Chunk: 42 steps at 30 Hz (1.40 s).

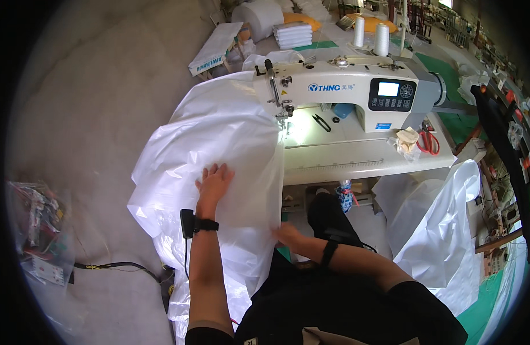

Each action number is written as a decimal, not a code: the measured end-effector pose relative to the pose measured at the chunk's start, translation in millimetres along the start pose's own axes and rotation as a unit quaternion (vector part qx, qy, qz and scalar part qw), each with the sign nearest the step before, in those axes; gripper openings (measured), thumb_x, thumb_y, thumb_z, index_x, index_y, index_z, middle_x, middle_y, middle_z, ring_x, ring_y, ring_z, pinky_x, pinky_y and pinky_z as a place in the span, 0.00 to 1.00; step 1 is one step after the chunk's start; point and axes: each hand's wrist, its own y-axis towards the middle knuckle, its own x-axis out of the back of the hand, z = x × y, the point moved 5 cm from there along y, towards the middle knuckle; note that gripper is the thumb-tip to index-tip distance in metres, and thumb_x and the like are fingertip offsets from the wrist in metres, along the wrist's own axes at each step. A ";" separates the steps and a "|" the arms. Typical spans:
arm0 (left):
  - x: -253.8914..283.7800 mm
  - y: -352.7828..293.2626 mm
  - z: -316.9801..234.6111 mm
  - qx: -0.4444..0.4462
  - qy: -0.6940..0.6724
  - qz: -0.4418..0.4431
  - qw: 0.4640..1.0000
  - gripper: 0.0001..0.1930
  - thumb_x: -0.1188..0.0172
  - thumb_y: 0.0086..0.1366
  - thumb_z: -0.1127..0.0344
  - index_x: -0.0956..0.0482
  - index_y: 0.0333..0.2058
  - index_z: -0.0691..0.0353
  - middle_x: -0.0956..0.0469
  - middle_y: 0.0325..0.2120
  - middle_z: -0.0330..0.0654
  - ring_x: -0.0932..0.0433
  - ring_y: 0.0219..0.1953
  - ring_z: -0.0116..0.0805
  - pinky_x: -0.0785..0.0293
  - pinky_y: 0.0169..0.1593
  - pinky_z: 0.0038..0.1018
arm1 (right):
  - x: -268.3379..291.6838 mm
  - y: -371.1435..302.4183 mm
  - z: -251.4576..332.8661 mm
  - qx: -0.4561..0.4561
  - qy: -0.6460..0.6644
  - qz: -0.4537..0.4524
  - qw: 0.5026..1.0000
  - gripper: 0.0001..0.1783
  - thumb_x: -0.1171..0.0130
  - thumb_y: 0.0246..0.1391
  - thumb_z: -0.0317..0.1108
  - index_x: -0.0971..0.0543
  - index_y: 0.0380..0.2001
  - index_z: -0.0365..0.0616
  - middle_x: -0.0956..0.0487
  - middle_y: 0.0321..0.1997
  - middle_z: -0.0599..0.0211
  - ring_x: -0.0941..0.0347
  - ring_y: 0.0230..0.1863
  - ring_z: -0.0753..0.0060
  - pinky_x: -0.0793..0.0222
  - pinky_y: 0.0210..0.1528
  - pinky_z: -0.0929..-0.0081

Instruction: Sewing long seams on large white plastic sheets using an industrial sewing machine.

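Note:
A large, shiny white plastic-like sheet (pixel 230 138) spreads over the left end of the sewing machine's table and hangs down toward my lap. Its right edge runs up to the needle area of the white sewing machine (pixel 340 77), where a lamp glows. My left hand (pixel 215 184) lies flat on the sheet with its fingers apart. Lower and to the right, my right hand (pixel 287 234) is closed on the sheet's right edge near my lap; its fingertips are partly hidden.
Black thread snips (pixel 321 122) lie under the machine arm. Red-handled scissors (pixel 428 142) and a crumpled cloth scrap (pixel 407 139) sit at the table's right end. More white sheeting (pixel 437 230) hangs at the right. Thread cones (pixel 381 40) stand behind. A cable (pixel 118 265) crosses the floor.

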 end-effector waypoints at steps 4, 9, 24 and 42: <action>-4.5 8.7 32.6 -0.014 -0.039 -0.001 0.999 0.29 0.56 0.63 0.39 0.35 0.58 0.46 0.44 0.64 0.39 0.51 0.66 0.49 0.56 0.60 0.63 | -21.3 -57.2 -14.2 -0.042 -0.179 0.184 0.966 0.21 0.43 0.48 0.32 0.24 0.48 0.38 0.22 0.45 0.58 0.29 0.48 0.67 0.35 0.52 0.71; 26.2 -37.3 -44.2 -0.054 0.053 -0.134 0.988 0.28 0.48 0.60 0.46 0.30 0.54 0.57 0.37 0.59 0.43 0.44 0.63 0.52 0.50 0.59 0.59 | 17.3 -74.2 -57.1 -0.062 -0.454 0.291 0.840 0.21 0.45 0.48 0.32 0.24 0.47 0.38 0.21 0.42 0.56 0.26 0.44 0.64 0.33 0.49 0.70; 51.1 -136.7 -77.0 -0.152 0.056 -0.233 0.959 0.14 0.51 0.55 0.74 0.23 0.40 0.59 0.20 0.29 0.44 0.21 0.33 0.40 0.34 0.52 0.40 | -3.0 -68.8 108.0 0.087 -0.186 -0.007 0.979 0.21 0.43 0.54 0.43 0.26 0.42 0.36 0.23 0.36 0.59 0.22 0.31 0.68 0.28 0.28 0.73; 56.4 -139.7 -76.6 -0.231 -0.043 -0.144 0.961 0.07 0.45 0.58 0.65 0.22 0.32 0.60 0.22 0.27 0.46 0.24 0.29 0.48 0.29 0.35 0.39 | -54.0 -87.0 15.9 -0.008 -0.357 0.381 0.853 0.27 0.51 0.60 0.47 0.34 0.59 0.44 0.21 0.32 0.64 0.35 0.14 0.79 0.43 0.16 0.81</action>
